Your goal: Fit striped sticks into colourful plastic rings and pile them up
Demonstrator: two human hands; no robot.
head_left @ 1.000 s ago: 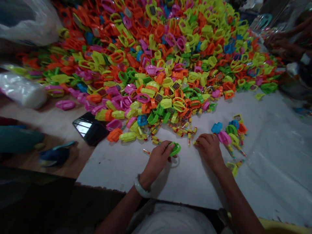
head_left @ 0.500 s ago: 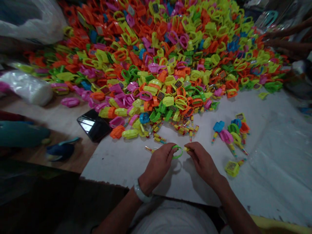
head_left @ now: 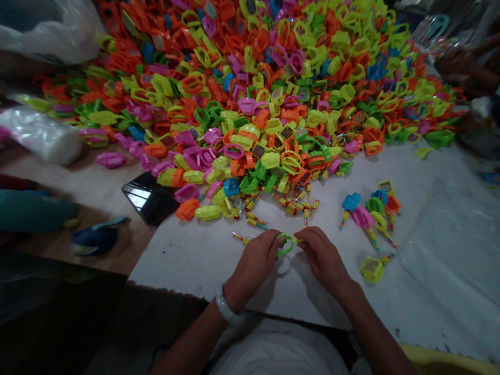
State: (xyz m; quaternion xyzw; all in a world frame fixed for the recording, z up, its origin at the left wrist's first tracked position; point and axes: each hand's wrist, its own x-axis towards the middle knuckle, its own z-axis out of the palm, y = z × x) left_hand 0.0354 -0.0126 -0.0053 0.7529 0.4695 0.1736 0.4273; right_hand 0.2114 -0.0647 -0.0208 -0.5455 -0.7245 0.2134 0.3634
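My left hand [head_left: 255,261] pinches a green plastic toy watch band [head_left: 286,245] just above a white sheet [head_left: 429,260]. Touching the band's right side is my right hand [head_left: 322,257], which holds a small striped candy tube [head_left: 299,240] between its fingertips. A huge heap of toy watches [head_left: 250,88] in orange, yellow, green, pink and blue fills the space beyond my hands. Loose candy tubes [head_left: 292,205] lie along the heap's near edge. To the right sits a small group of watches with tubes attached [head_left: 371,211].
A black phone [head_left: 148,197] lies at the left on the wooden floor, near a blue sandal [head_left: 96,237]. White plastic bags [head_left: 42,136] sit at far left. Another person's hands [head_left: 457,65] work at the upper right of the heap.
My right hand left the loose tubes with one in its fingers and met the green band. My left hand lifted the band slightly toward it.
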